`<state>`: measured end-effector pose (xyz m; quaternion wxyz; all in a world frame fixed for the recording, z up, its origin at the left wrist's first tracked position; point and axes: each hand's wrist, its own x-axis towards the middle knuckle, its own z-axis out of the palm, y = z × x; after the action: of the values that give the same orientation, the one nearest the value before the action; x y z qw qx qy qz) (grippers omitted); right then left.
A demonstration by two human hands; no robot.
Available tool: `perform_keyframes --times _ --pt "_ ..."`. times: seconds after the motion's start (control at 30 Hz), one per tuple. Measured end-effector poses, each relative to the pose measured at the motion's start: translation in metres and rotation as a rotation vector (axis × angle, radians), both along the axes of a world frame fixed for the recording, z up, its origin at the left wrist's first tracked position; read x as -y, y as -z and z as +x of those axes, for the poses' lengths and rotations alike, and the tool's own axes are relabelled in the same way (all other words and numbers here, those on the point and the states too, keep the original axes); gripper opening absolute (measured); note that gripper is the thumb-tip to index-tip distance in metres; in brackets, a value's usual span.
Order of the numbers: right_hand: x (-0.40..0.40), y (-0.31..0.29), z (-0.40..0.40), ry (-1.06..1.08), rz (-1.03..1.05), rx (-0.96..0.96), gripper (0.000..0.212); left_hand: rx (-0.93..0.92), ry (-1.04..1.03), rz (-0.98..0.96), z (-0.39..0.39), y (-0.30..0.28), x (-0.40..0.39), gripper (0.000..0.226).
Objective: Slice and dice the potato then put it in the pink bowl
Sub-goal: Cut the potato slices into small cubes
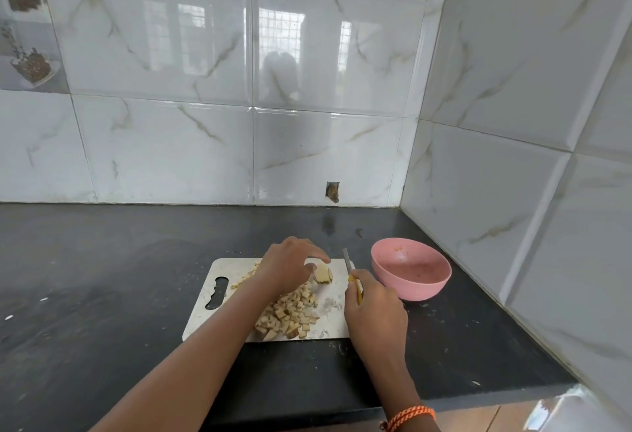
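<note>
On the white cutting board [219,269] lies a heap of diced potato [290,313], pale cubes with brownish skin edges. Just beyond it sits an uncut potato piece [323,274] (cream flesh, apparently sliced). The left hand [290,267] hovers over it, fingers loosely spread. The right hand [372,308] grips a yellow-handled knife [349,265]. The pink bowl [410,272] stands beside the board.

A dark stone counter [102,277] carries a white cutting board [205,315] and, just right, a pink bowl [410,279].
</note>
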<state>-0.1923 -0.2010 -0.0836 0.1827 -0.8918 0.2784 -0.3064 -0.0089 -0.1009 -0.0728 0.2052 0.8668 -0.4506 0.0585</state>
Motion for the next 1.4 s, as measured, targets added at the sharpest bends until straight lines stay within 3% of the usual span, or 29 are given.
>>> perform_keyframes --times 0.13,0.23,0.53,0.73,1.0,1.27,1.4 --pt "-0.001 0.0 0.0 0.021 0.023 0.016 0.024 0.016 0.107 0.209 0.007 -0.009 0.011 0.054" --pt "0.0 0.0 0.0 0.006 0.031 0.034 0.023 0.041 0.151 0.254 0.011 -0.013 0.015 0.049" --pt "-0.001 -0.002 -0.001 -0.021 0.033 -0.005 0.029 0.021 0.072 0.104 0.017 0.0 0.015 0.028" --pt "-0.005 -0.003 0.001 -0.008 0.048 -0.031 0.034 -0.012 -0.121 -0.074 0.009 0.012 0.014 0.011" --pt "-0.003 -0.005 0.0 -0.023 0.016 -0.083 0.034 0.095 -0.358 -0.109 -0.012 0.021 0.032 0.019" --pt "-0.005 -0.006 -0.001 -0.028 -0.013 -0.134 0.03 0.069 -0.298 -0.216 -0.011 0.019 0.021 0.014" --pt "-0.006 -0.008 -0.002 -0.03 -0.001 -0.121 0.033 0.036 -0.2 -0.147 -0.003 0.017 0.017 0.02"
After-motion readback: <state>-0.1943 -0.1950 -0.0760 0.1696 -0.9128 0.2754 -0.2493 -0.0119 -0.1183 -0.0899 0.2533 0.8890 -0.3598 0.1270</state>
